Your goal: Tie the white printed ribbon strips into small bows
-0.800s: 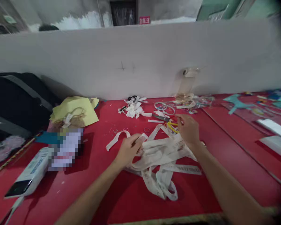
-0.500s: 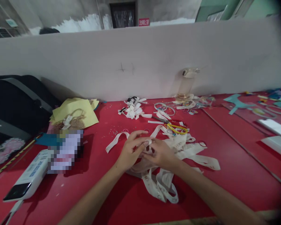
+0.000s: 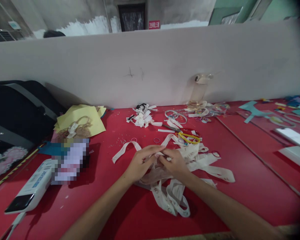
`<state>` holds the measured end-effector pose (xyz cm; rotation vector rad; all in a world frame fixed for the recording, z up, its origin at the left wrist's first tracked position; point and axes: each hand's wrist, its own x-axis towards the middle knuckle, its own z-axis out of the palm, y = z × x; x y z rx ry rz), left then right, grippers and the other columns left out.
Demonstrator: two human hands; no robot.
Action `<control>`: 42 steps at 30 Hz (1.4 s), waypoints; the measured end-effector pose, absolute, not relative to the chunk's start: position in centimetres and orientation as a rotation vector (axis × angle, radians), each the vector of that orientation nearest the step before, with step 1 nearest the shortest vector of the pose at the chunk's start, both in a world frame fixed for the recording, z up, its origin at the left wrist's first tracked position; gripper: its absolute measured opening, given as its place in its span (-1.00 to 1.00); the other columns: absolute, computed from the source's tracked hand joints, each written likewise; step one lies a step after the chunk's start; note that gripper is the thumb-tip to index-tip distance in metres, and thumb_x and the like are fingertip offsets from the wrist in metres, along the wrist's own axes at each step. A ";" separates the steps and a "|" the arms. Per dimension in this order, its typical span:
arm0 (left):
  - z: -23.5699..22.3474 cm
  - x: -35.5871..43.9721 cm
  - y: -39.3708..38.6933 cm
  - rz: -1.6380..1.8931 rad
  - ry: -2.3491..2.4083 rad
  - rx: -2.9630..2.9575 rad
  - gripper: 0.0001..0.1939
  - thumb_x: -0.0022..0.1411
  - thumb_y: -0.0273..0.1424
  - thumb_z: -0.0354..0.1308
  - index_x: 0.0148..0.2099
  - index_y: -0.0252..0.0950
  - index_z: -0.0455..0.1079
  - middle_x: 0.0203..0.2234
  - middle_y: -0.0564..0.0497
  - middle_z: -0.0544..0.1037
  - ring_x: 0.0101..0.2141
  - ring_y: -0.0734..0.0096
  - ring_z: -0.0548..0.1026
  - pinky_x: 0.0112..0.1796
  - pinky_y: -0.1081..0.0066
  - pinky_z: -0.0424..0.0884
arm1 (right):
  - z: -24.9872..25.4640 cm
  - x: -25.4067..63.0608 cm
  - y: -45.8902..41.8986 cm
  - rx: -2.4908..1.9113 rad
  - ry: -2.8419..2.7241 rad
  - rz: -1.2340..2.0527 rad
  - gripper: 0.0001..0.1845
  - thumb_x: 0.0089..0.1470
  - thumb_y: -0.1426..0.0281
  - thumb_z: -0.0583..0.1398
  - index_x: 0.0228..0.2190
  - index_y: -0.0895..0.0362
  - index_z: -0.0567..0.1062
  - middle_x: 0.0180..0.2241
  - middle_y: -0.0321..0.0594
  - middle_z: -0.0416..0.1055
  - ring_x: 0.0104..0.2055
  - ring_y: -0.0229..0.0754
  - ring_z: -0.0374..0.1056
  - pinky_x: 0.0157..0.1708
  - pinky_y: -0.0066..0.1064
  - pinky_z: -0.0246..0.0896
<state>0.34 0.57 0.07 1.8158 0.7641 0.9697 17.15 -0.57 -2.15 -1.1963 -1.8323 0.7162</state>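
Observation:
My left hand (image 3: pixel 141 162) and my right hand (image 3: pixel 174 163) meet at the fingertips over the red table. Both are closed, pinching a piece of white ribbon (image 3: pixel 160 154) that mostly hides behind the fingers. Under and around them lies a loose heap of printed white ribbon (image 3: pixel 170 196), with loops trailing toward me and strips fanning to the right. One curved ribbon end (image 3: pixel 125 151) sticks out left of my left hand. Scissors with yellow handles (image 3: pixel 188 137) rest beyond my right hand. A small pink elastic ring (image 3: pixel 156 140) lies just past the fingertips.
Against the grey partition (image 3: pixel 102 70) sit a pile of tied white ribbon pieces (image 3: pixel 143 116) and a clear bottle (image 3: pixel 198 91). To the left are yellow paper (image 3: pixel 97 121), a white device (image 3: pixel 31 186) and a dark bag (image 3: pixel 20 113). A phone (image 3: pixel 293 137) lies at right.
The fingers of both hands have drawn closer together over the ribbon piece. My left index finger has come down, uncovering the pink ring behind it.

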 end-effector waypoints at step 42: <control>0.4 -0.2 1.5 1.119 1.009 1.497 -0.85 0.27 -0.36 -0.01 -0.28 -0.28 0.35 -0.51 0.09 0.43 -0.45 0.52 0.40 -0.34 0.48 0.32 | -0.1 24.1 3.1 -0.674 -0.728 1.375 -0.36 0.01 -0.19 0.02 -0.61 0.13 0.40 -0.83 -0.46 0.05 -0.80 -0.44 -0.08 -0.71 -0.54 -0.03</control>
